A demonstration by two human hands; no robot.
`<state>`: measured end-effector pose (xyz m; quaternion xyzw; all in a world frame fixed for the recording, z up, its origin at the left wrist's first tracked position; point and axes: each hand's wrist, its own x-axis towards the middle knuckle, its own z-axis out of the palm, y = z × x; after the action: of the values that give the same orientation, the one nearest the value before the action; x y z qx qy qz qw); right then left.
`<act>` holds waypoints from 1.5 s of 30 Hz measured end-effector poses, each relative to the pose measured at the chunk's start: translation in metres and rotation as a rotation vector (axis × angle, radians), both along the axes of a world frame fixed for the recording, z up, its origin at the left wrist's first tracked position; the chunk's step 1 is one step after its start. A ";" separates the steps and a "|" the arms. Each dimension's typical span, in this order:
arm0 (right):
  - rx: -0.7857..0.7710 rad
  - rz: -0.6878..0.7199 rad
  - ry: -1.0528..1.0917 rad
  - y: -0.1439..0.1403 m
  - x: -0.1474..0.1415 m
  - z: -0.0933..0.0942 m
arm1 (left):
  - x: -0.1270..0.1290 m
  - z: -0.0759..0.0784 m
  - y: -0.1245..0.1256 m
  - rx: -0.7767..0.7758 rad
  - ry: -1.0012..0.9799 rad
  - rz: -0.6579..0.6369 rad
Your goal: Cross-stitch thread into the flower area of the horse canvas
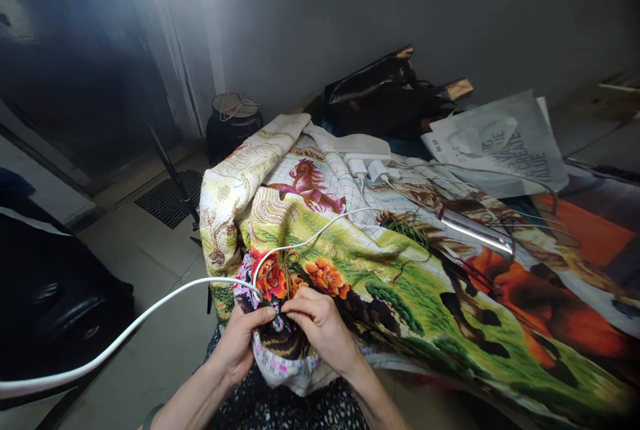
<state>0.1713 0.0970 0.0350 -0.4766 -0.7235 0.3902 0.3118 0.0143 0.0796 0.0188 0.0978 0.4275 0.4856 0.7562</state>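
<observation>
Embroidered cloth (350, 263), bumpy w/ stitched flowers; our left hand (240, 343) & right hand (320, 323) pinch its folded edge; smooth white cable (150, 313) alongside.

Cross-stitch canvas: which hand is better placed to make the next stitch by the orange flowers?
Right, probably. The right hand has its fingertips pinched on the stitched face of the cross-stitch canvas, just below the orange flowers. The left hand grips the canvas edge, steadying it.

The only readable lettering stands on the pale grey bag (505, 143) lying at the far right, where dark printed capitals run sideways and seem to read "VALUE" and "CREATE", the rest being too blurred to make out.
</observation>
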 end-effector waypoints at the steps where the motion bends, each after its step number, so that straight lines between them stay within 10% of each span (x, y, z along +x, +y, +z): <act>1: -0.003 0.001 0.014 0.000 0.000 0.000 | 0.000 0.000 0.000 -0.003 -0.004 -0.003; 45: 0.056 0.019 0.021 -0.002 0.001 -0.002 | 0.001 0.003 -0.002 0.003 0.000 -0.024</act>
<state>0.1726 0.0945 0.0334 -0.4566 -0.7354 0.3778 0.3288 0.0150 0.0776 0.0217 0.1040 0.4255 0.4769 0.7620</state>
